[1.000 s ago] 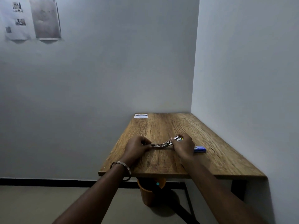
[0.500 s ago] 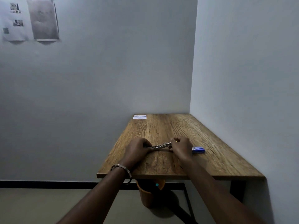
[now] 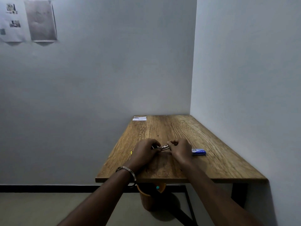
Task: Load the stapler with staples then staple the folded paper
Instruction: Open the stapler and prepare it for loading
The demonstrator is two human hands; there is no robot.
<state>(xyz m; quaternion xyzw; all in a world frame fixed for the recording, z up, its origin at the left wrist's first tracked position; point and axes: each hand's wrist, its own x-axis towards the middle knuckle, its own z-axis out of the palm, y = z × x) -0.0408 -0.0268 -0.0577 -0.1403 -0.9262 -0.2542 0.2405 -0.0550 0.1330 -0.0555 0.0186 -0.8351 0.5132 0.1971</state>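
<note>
A small metal stapler [image 3: 163, 147] lies low over the wooden table [image 3: 171, 129], held between both hands. My left hand [image 3: 145, 151] grips its left end, and my right hand [image 3: 180, 150] covers its right end. Only the short middle stretch of the stapler shows between the fingers. A blue staple box [image 3: 199, 151] lies on the table just right of my right hand. The folded white paper [image 3: 139, 118] rests at the far left corner of the table, well away from both hands.
The table stands in a corner, with walls behind it and along its right side. An orange bin [image 3: 147, 199] stands on the floor under the front edge. Printed sheets [image 3: 27, 20] hang on the wall at the upper left.
The stapler's raised top arm has come down flat, and my two hands have drawn closer together around it. The staple box and paper have not moved.
</note>
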